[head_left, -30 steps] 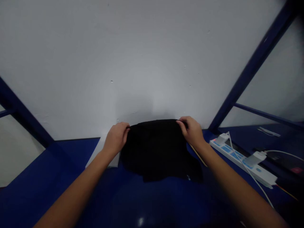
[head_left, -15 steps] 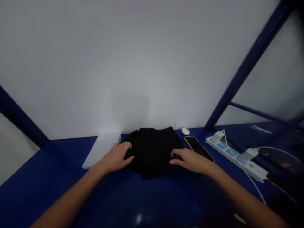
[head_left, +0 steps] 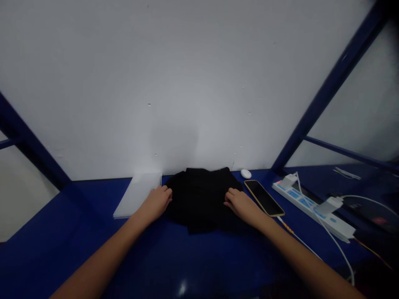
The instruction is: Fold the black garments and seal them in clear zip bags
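Observation:
A dark black garment lies in a loose, bunched heap on the blue tabletop, close to the wall. Its left side is pinched in my left hand, whose fingers are curled closed. On the opposite side, my right hand grips the cloth with fingers bent inward. Too little light falls on the fabric to make out its folds or what kind of garment it is. Both fingertips are partly lost against the black cloth.
White paper sheets lie left of the garment. To the right are a phone with a charging cable, a small white oval case and a power strip with plugged-in chargers. Blue frame posts stand at either side.
My fingers were spread apart over the garment's sides; now both hands have closed on the cloth. The view has shifted slightly, and the phone's cable now shows beside my right forearm.

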The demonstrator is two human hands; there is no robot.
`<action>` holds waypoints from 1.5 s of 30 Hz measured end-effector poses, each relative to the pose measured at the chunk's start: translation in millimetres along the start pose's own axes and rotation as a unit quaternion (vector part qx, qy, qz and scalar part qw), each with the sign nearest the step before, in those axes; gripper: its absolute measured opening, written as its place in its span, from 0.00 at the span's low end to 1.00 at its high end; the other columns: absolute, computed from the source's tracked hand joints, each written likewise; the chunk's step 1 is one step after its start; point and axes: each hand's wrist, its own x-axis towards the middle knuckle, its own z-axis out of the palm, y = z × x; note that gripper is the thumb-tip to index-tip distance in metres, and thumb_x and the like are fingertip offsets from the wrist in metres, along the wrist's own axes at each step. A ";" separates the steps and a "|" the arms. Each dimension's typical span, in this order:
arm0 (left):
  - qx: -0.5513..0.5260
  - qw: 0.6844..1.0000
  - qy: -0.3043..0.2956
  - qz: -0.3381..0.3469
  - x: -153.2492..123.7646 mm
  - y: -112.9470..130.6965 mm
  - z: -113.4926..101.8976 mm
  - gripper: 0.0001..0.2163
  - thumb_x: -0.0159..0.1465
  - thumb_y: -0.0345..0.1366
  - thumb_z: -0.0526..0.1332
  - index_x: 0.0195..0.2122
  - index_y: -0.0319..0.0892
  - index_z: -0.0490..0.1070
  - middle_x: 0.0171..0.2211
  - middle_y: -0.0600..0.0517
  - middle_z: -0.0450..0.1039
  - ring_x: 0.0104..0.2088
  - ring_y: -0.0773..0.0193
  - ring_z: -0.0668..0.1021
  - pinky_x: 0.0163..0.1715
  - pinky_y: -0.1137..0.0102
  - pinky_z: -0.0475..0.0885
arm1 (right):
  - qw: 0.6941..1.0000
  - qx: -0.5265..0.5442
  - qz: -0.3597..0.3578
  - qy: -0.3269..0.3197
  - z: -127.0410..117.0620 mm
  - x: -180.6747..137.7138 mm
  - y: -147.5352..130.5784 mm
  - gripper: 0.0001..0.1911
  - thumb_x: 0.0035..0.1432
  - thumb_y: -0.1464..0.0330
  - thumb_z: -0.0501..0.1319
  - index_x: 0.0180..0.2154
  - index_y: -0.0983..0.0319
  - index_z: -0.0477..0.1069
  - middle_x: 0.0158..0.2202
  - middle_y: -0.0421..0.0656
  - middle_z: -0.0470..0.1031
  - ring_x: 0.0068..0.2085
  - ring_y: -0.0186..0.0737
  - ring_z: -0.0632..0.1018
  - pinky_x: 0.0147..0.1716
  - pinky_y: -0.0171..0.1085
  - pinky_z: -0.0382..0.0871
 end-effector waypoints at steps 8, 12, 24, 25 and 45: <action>0.008 1.000 0.020 -0.020 -2.8 14.5 -5.2 0.07 0.68 0.38 0.56 0.42 0.43 0.69 0.40 0.45 0.72 0.41 0.52 0.73 0.41 0.59 0.66 | 0.975 0.082 0.037 0.202 -24.7 -2.8 0.4 0.10 0.69 0.65 0.51 0.38 0.60 0.67 0.36 0.48 0.73 0.38 0.47 0.73 0.41 0.45 0.65; 0.039 0.999 0.020 -0.002 -1.3 21.6 -4.6 0.05 0.68 0.34 0.54 0.38 0.43 0.69 0.39 0.47 0.72 0.40 0.55 0.72 0.41 0.61 0.65 | 0.962 0.076 0.051 0.257 -28.5 -2.2 -3.0 0.12 0.69 0.63 0.50 0.39 0.60 0.70 0.36 0.50 0.75 0.39 0.50 0.74 0.42 0.46 0.66; -0.130 0.981 0.143 -0.027 4.3 19.8 -36.4 0.07 0.69 0.33 0.51 0.39 0.45 0.68 0.40 0.49 0.73 0.42 0.57 0.73 0.44 0.61 0.66 | 0.977 0.082 0.056 0.190 -34.9 6.5 18.0 0.12 0.68 0.60 0.53 0.36 0.58 0.69 0.33 0.44 0.74 0.34 0.46 0.75 0.35 0.42 0.66; -0.147 0.976 0.161 -0.027 5.2 21.2 -38.6 0.07 0.69 0.33 0.51 0.39 0.45 0.68 0.41 0.49 0.73 0.42 0.57 0.73 0.45 0.61 0.66 | 0.977 0.088 0.047 0.191 -36.2 7.5 18.7 0.11 0.68 0.60 0.53 0.36 0.58 0.69 0.34 0.44 0.73 0.35 0.46 0.75 0.36 0.42 0.66; -0.224 0.973 0.044 0.019 12.4 37.1 -67.7 0.14 0.64 0.46 0.62 0.49 0.49 0.70 0.44 0.52 0.76 0.43 0.57 0.78 0.43 0.64 0.72 | 0.915 0.204 0.161 0.309 -55.3 10.7 20.2 0.11 0.65 0.59 0.55 0.35 0.58 0.69 0.32 0.43 0.75 0.33 0.43 0.75 0.34 0.39 0.65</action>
